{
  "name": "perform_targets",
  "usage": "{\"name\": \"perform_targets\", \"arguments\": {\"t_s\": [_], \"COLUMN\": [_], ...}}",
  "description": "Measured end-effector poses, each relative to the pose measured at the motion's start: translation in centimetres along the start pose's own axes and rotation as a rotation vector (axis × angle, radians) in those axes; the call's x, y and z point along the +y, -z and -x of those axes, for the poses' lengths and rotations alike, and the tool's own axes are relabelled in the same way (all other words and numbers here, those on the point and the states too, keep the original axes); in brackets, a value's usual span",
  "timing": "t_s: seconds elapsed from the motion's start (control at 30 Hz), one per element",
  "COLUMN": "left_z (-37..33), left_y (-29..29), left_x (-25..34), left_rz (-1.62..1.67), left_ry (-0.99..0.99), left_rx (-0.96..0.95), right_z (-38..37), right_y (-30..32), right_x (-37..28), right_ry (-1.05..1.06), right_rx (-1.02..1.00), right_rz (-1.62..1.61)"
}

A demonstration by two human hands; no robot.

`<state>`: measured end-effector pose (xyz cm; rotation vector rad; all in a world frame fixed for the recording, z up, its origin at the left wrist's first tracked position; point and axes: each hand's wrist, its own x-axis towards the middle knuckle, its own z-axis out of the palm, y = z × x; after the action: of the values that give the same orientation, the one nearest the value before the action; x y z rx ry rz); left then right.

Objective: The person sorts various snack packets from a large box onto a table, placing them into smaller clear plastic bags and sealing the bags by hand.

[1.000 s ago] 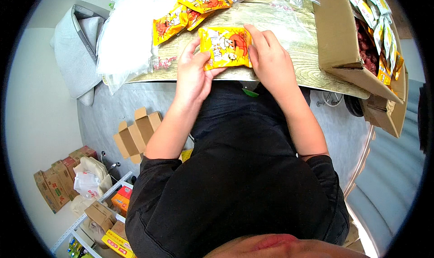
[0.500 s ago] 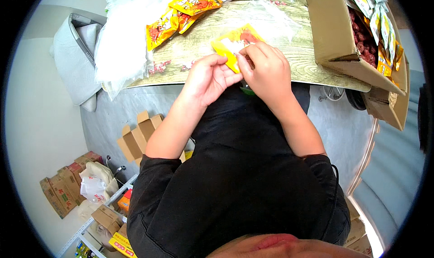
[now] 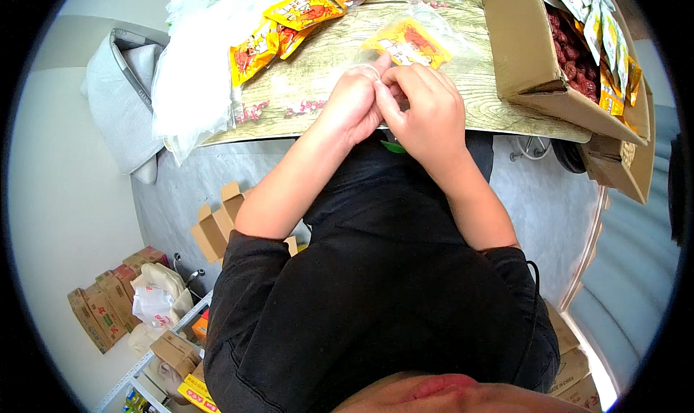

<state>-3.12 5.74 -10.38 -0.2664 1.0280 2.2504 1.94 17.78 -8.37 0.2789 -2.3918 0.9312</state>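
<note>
A yellow packet with a red drawing (image 3: 408, 43) lies flat on the wood-patterned table, inside or under a clear plastic bag (image 3: 450, 31). Just on the near side of it, both hands meet above the table's front edge. My left hand (image 3: 356, 100) is closed at the bag's near end, with thin plastic over its fingers. Pressed against it, my right hand (image 3: 426, 103) has thumb and fingers pinched together on the bag's edge. The fingertips are partly hidden where the hands touch. Several more yellow packets (image 3: 303, 9) lie in a pile at the far left.
A stack of clear bags (image 3: 195, 80) covers the table's left end. At the right, an open cardboard box (image 3: 522, 40) holds dark red wrinkled pieces (image 3: 575, 60) and white-and-green packets (image 3: 594, 26). A grey padded item (image 3: 119, 98) hangs left. Cardboard boxes (image 3: 105, 301) stand at lower left.
The yellow packet has left both hands and lies farther from me, turned flatter. My left hand has moved right and forward against the right one and has turned over.
</note>
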Motion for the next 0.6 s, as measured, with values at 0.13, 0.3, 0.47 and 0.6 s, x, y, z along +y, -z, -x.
{"name": "perform_targets", "arguments": {"t_s": [0.13, 0.3, 0.47, 0.6], "left_z": [-1.6, -1.4, 2.4, -2.8], "left_y": [0.4, 1.0, 2.6, 7.4], "left_x": [-0.5, 0.4, 4.3, 13.3], "left_rz": [0.005, 0.024, -1.083, -1.580], "left_ry": [0.002, -0.020, -0.796, -0.971], "left_rx": [-0.033, -0.176, 0.336, 0.783], "right_z": [-0.2, -0.4, -0.1, 0.2], "right_y": [-0.1, -0.5, -0.5, -1.2], "right_x": [0.0, 1.0, 1.6, 1.5], "right_ry": [0.034, -0.010, -0.031, 0.034], "right_rx": [0.035, 0.034, 0.005, 0.015], "right_rz": [0.012, 0.001, 0.068, 0.076]}}
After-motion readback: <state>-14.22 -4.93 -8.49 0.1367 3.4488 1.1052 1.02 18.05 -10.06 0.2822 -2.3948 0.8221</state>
